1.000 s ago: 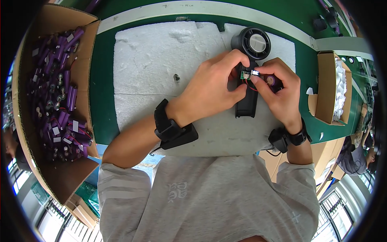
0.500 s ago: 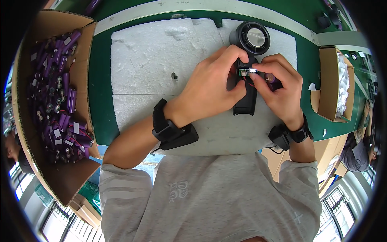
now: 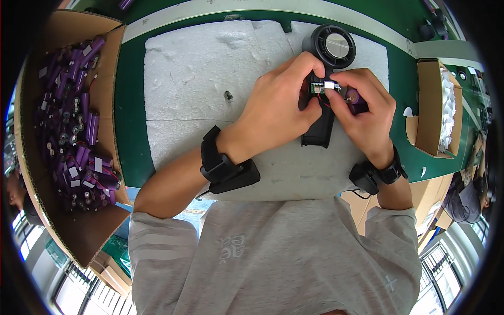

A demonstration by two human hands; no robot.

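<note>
A black handheld fan (image 3: pixel 316 137) lies on the white foam sheet (image 3: pixel 189 79), its round head with a silver centre at the far end. My left hand (image 3: pixel 278 107) closes round the fan's handle from the left, thumb and index finger beside a small green circuit board (image 3: pixel 316 88). My right hand (image 3: pixel 369 105) pinches the board's right end with thumb and index finger, next to a bright white rectangular part (image 3: pixel 329 85). A purple battery cell (image 3: pixel 353 96) with thin red wire sits beneath the right fingers, partly hidden by them.
On the left stands a big cardboard box (image 3: pixel 113 68) of purple battery cells with wires. A smaller cardboard box (image 3: pixel 428 110) at the right holds white pieces. Paper scraps lie on the green table (image 3: pixel 132 115) near it. Other people are partly visible at both sides.
The fan's head has shifted slightly right and away from me, and its handle is a little more tilted. The board and its white part have moved slightly away; both hands keep their grip.
</note>
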